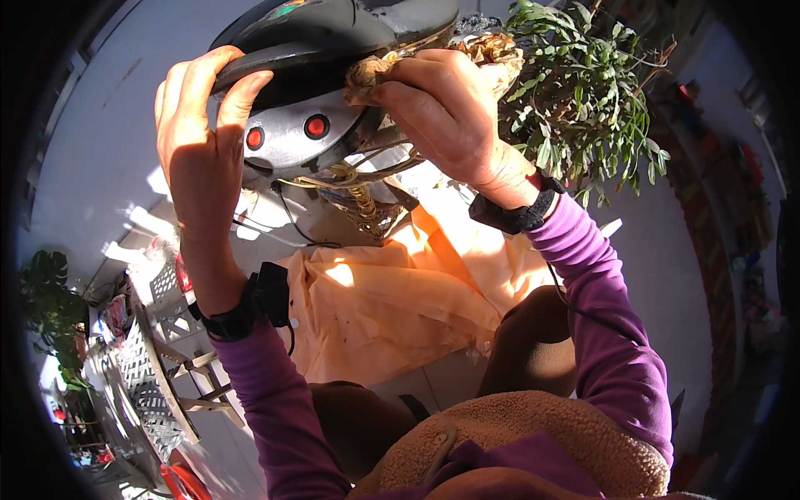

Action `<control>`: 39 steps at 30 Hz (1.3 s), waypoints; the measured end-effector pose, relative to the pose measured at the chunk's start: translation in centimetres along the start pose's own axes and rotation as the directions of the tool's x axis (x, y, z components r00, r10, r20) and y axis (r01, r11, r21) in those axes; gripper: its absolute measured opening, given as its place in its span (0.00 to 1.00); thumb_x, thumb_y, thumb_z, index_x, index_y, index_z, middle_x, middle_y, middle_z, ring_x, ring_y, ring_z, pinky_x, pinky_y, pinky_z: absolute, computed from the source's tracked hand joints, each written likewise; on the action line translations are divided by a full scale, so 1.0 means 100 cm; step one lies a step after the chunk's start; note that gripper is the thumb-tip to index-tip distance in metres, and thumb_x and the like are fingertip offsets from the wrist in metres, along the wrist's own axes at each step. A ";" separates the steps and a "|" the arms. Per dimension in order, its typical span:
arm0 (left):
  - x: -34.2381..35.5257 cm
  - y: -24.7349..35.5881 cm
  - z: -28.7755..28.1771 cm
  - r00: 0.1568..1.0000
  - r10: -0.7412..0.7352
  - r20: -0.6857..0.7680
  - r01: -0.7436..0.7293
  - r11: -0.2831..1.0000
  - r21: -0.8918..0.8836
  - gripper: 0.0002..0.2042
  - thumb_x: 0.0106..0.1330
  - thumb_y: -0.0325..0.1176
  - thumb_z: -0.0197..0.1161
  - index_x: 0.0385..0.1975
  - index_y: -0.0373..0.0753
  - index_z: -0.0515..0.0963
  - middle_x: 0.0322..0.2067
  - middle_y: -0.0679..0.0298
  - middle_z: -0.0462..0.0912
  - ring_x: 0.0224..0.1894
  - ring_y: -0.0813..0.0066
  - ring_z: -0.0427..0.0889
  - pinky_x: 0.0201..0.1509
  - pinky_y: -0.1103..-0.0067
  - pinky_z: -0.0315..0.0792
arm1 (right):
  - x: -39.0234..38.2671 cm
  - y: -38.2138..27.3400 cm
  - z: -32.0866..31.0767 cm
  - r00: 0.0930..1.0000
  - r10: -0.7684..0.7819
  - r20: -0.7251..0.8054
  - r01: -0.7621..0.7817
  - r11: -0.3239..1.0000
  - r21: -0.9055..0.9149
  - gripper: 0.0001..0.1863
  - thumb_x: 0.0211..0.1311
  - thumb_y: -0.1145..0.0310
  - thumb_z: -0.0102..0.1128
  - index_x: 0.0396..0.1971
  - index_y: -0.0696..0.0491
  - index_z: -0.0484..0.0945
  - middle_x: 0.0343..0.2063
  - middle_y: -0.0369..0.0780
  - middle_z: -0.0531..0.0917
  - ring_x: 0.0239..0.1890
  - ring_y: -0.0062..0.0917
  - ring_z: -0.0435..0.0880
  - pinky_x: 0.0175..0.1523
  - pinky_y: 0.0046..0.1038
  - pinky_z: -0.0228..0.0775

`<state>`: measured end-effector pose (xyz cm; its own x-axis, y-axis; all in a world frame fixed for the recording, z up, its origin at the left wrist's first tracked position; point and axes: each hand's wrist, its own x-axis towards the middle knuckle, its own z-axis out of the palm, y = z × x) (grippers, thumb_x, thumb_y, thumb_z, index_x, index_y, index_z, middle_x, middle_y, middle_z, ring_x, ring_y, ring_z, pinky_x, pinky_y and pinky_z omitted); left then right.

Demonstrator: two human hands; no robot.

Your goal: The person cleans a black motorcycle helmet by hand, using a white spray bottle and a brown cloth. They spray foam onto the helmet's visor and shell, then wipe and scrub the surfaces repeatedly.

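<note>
In the head view, the black shell [321, 42] sits between eleven and twelve o'clock, above a silver panel [287, 140] with red lights. The left hand [196, 125], at ten, pinches the shell's lip between thumb and close-set fingers; the right hand [450, 108], between twelve and one, bunches a crumpled brown cloth [367, 79] in curled fingers by its edge. The step looks like wiping; the next move probably calls for a steady left hold and even pressure.

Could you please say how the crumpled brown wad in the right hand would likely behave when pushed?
The crumpled brown wad would probably yield, given its loose folds. It is likely light: the right hand alone holds it. Its irregular shape should discourage rolling.
</note>
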<state>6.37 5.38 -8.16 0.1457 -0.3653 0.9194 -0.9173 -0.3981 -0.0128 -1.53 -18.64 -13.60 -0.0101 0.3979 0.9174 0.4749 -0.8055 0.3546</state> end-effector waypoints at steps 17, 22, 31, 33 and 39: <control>-0.002 -0.002 0.008 0.997 -0.060 -0.058 0.055 0.996 -0.069 0.09 0.61 0.30 0.69 0.40 0.38 0.84 0.41 0.61 0.83 0.43 0.59 0.78 0.51 0.71 0.71 | 0.015 -0.006 0.042 0.994 0.010 -0.106 -0.029 0.984 -0.176 0.06 0.49 0.74 0.66 0.29 0.55 0.82 0.26 0.35 0.73 0.29 0.29 0.74 0.28 0.29 0.67; -0.003 -0.003 0.007 0.999 0.017 -0.050 -0.019 1.000 -0.022 0.09 0.63 0.31 0.68 0.41 0.37 0.84 0.42 0.61 0.83 0.44 0.59 0.77 0.52 0.71 0.70 | 0.010 -0.008 0.017 0.987 0.149 -0.063 -0.158 0.972 -0.175 0.11 0.47 0.83 0.71 0.33 0.58 0.84 0.29 0.39 0.80 0.29 0.32 0.78 0.32 0.30 0.72; -0.003 0.000 0.005 1.000 -0.002 -0.019 0.002 1.000 0.012 0.07 0.63 0.30 0.67 0.39 0.39 0.85 0.43 0.62 0.83 0.46 0.60 0.78 0.53 0.71 0.71 | -0.003 -0.002 0.017 0.979 0.202 -0.027 -0.203 0.950 -0.240 0.08 0.49 0.78 0.69 0.31 0.55 0.83 0.27 0.38 0.76 0.29 0.31 0.76 0.31 0.30 0.70; -0.003 0.000 0.006 0.998 -0.062 -0.028 0.061 0.997 -0.040 0.06 0.63 0.30 0.67 0.38 0.41 0.86 0.43 0.63 0.83 0.46 0.60 0.77 0.52 0.71 0.71 | -0.006 -0.004 0.007 0.966 0.257 -0.018 -0.251 0.921 -0.297 0.13 0.46 0.81 0.72 0.36 0.57 0.85 0.28 0.38 0.79 0.29 0.32 0.78 0.33 0.30 0.71; -0.005 0.001 0.005 0.996 -0.073 -0.050 0.072 0.997 -0.023 0.07 0.63 0.31 0.67 0.40 0.40 0.85 0.42 0.63 0.83 0.45 0.60 0.77 0.51 0.71 0.70 | 0.004 -0.010 0.029 0.972 0.231 -0.027 -0.232 0.973 -0.005 0.07 0.51 0.78 0.68 0.32 0.55 0.83 0.27 0.38 0.76 0.28 0.31 0.76 0.30 0.32 0.68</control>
<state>6.38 5.08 -8.78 0.1933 -0.2924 0.9365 -0.9127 -0.4039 0.0623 0.53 -16.38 -14.13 0.0762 0.1886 0.9791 0.4601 -0.8778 0.1333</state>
